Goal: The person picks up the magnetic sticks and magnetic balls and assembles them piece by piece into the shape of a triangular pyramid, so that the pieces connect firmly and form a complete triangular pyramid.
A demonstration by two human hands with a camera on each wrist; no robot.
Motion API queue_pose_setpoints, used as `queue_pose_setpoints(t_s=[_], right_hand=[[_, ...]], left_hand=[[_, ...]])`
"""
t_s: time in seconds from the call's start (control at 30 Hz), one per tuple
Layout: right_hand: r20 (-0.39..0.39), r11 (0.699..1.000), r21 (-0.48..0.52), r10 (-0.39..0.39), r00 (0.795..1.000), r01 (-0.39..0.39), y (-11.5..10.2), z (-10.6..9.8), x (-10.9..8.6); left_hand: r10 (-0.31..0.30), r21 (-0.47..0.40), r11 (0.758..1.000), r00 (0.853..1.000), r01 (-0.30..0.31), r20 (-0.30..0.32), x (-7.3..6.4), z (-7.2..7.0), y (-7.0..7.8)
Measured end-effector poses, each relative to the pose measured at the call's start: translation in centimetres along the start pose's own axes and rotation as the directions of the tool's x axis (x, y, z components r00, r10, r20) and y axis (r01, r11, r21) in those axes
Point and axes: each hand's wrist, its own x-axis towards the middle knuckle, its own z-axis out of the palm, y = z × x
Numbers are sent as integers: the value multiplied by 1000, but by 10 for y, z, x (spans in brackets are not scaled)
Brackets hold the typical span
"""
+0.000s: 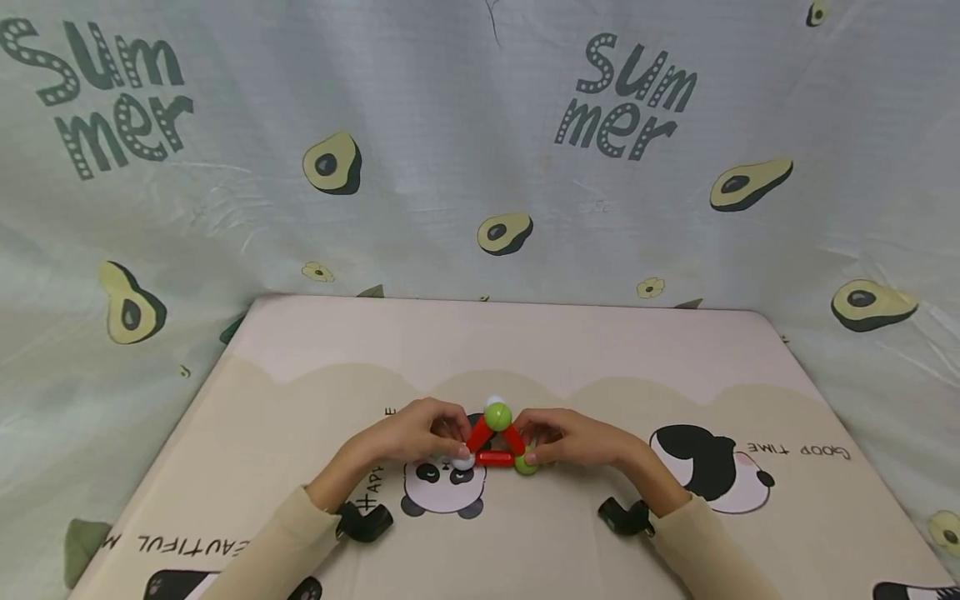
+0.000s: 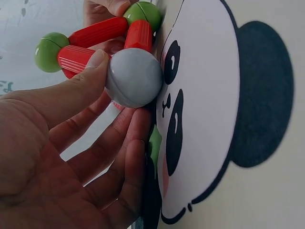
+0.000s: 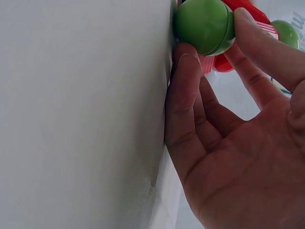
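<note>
A building-toy frame of red rods [image 1: 495, 459] and balls stands on the table, a triangle facing me. Its top is a green ball [image 1: 498, 416], with a white ball [image 1: 494, 402] partly hidden behind it. My left hand [image 1: 423, 433] holds the lower left corner, thumb and fingers around a greyish white ball [image 2: 134, 78]. At the lower right corner my right hand [image 1: 573, 437] grips a green ball [image 3: 204, 26] between thumb and fingers. More red rods run back behind the front triangle, mostly hidden by the hands.
The pale table top [image 1: 525, 542] has a printed panda face [image 1: 444, 486] under the frame and a printed dog [image 1: 712, 467] to the right. A curtain [image 1: 420, 100] with avocado prints hangs behind the table. Dark wrist cameras [image 1: 365, 522] sit on both wrists.
</note>
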Motion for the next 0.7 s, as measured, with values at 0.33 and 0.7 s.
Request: queue_pose_setpoints(t_s=[0.33, 0.7], right_hand=[[6, 1000, 4, 3, 1000, -3, -2, 0, 2], [8, 996, -80, 39, 999, -39, -7, -8, -11]], left_hand=[[7, -7, 1000, 1000, -7, 4, -2, -2, 0], [-5, 54, 999, 998, 2, 61, -9, -12, 7]])
